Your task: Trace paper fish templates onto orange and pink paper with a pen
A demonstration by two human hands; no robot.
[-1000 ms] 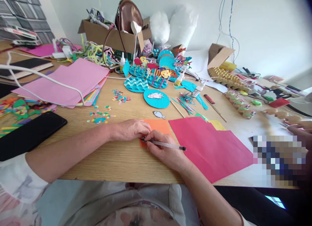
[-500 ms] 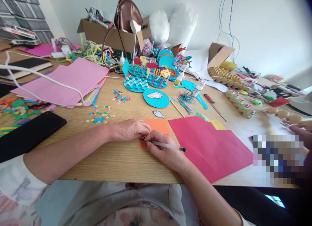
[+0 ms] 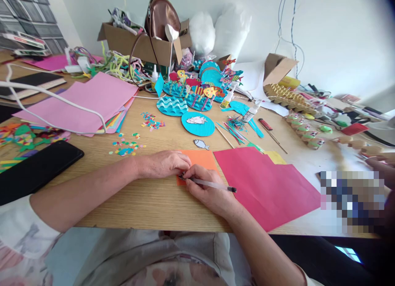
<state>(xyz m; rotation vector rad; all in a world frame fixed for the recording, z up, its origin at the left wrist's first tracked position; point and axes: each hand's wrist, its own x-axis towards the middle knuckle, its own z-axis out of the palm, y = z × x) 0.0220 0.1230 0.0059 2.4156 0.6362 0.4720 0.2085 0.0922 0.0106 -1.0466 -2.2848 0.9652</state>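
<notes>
No writing can be read: the white bottles (image 3: 251, 113) beyond the orange paper (image 3: 202, 158) carry labels too small to make out. The orange paper lies on the table (image 3: 145, 208) in front of the seated person, partly under both hands. The left hand (image 3: 169, 164) comes in from the paper's left, forearm laid low across the table, wrist nearly straight, fingers bent down together at the paper; whether they pinch anything is hidden. The right hand (image 3: 206, 189) rests over the paper's near right part, thumb and fingers pinching a clear pen (image 3: 212, 183). The pen slants low, its dark end pointing right and its tip beside the left fingers. A large red paper (image 3: 262, 187) lies just right of the orange one. Just beyond the orange paper is a grey paper fish (image 3: 201, 145), then a blue disc (image 3: 200, 131) bearing a pale fish (image 3: 196, 120).
</notes>
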